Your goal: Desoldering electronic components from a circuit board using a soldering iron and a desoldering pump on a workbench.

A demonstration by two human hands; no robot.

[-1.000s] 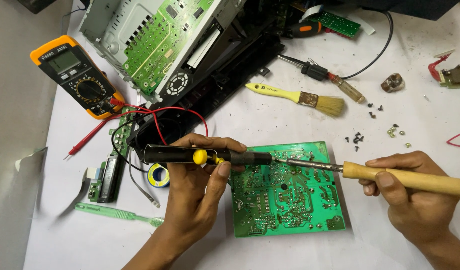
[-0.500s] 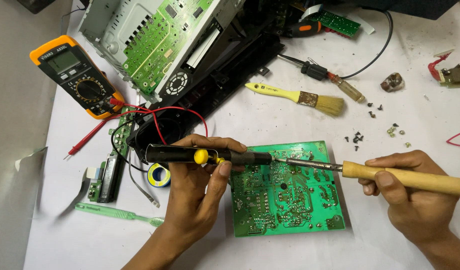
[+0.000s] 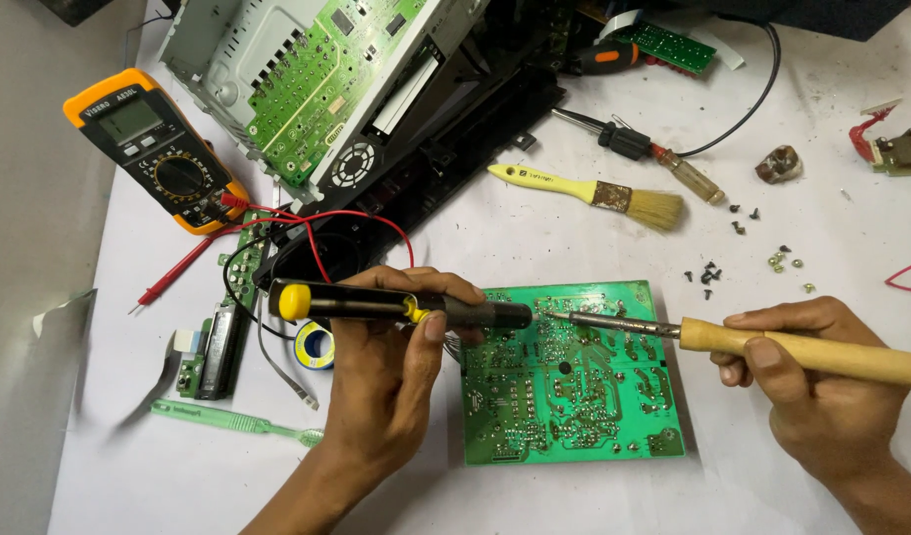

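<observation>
Your left hand [image 3: 391, 372] is wrapped around a black pump [image 3: 396, 305] with a yellow button, held level, its nozzle at the upper edge of the board [image 3: 574, 396]. Your right hand [image 3: 807, 376] is closed on the wooden handle of the iron [image 3: 733, 339]; its tip meets the nozzle over the same joints. The board lies flat on the counter [image 3: 535, 238], solder side up, between your hands. Judgement: board is light, stiff, prone to slide; hold by the edges, away from the joints. Iron: handle only. Beyond: brush [image 3: 594, 193], loose screws [image 3: 743, 248], meter [image 3: 153, 149], open chassis [image 3: 317, 79].
</observation>
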